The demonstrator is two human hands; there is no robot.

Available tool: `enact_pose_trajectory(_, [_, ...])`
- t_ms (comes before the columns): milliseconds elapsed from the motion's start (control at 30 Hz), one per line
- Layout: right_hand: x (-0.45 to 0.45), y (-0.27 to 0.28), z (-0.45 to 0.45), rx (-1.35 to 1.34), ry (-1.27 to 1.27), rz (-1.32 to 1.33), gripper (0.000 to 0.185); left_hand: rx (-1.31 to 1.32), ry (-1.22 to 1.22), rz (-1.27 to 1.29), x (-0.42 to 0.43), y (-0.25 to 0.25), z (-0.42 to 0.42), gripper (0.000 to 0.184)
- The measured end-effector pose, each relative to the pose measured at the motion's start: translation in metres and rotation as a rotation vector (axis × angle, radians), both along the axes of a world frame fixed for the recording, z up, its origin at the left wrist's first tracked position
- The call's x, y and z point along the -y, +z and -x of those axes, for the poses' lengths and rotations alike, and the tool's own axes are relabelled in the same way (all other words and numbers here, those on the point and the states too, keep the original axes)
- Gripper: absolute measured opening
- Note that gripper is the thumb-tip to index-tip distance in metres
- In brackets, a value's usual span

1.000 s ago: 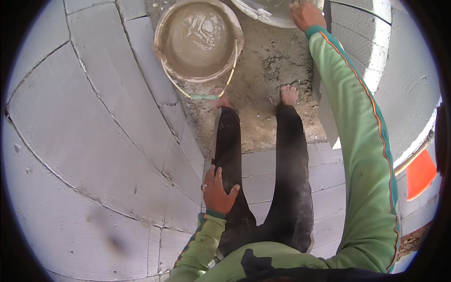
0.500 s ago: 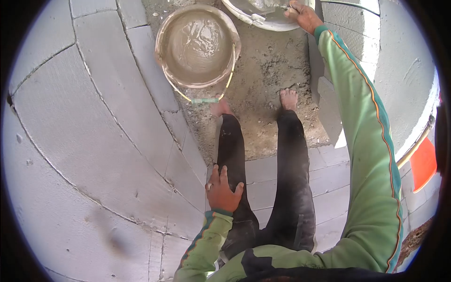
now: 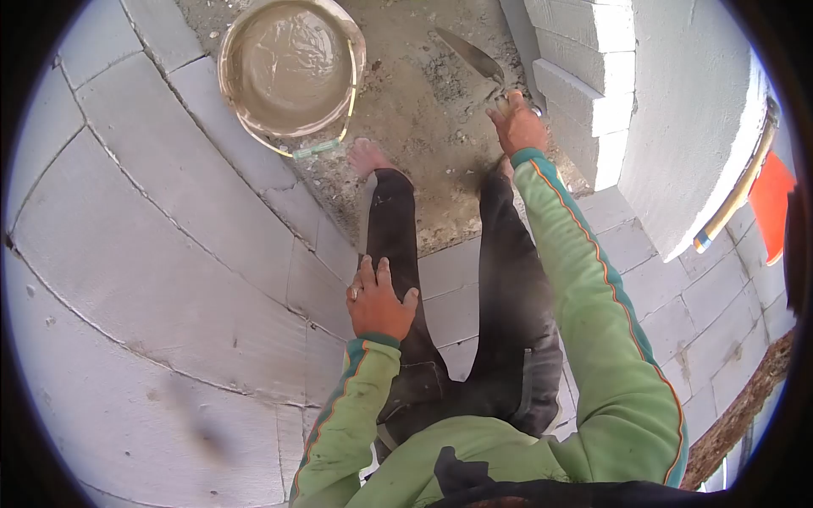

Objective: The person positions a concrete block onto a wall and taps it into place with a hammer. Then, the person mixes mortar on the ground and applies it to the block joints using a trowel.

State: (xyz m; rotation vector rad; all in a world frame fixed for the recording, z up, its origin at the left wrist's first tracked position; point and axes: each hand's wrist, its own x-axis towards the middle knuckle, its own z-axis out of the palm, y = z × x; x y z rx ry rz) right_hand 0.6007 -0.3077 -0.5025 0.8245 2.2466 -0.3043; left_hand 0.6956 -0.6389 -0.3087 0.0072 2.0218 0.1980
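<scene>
My right hand [image 3: 518, 127] is closed around the handle of a pointed trowel [image 3: 474, 57], whose metal blade points up and left over the dirty floor. My left hand [image 3: 379, 305] lies on my left leg near the knee, fingers apart, holding nothing. A round bucket [image 3: 295, 129] of wet grey mortar [image 3: 292, 63] stands ahead, to the left of the trowel. Its wire handle, with a green grip [image 3: 315, 150], hangs down on the side nearest me.
A wall of large pale blocks [image 3: 169, 229] runs along my left. On the right, stacked blocks [image 3: 569, 85] stand beside another pale wall [image 3: 690, 110]. A wooden tool handle [image 3: 737, 178] and an orange-red piece [image 3: 771, 207] are at far right. Grit covers the floor [image 3: 428, 169].
My right hand has come down and nearer from the second basin, bringing the trowel into plain view. That basin has left the picture as the view shifted. My left hand stays on my leg.
</scene>
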Motion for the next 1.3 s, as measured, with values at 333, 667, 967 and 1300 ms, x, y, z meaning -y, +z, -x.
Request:
enact_pose_trajectory(333, [0.007,-0.192,-0.198,-0.183,-0.271,-0.187,0.063,-0.009,-0.038,0.001,-0.004,-0.015,-0.005,0.071])
enact_pose_trajectory(667, [0.03,-0.264,-0.178,-0.383,-1.154,0.666,0.028,0.051,-0.209,0.038,-0.021,-0.021,0.014,0.073])
enact_pose_trajectory(967, [0.015,-0.188,-0.271,-0.385,-1.312,0.487,0.019,-0.07,0.191,-0.398,-0.123,-0.132,0.011,0.069])
enact_pose_trajectory(1300, [-0.003,-0.202,-0.281,-0.309,-0.512,-0.023,0.042,0.225,0.05,-0.551,-0.155,-0.154,-0.012,0.066])
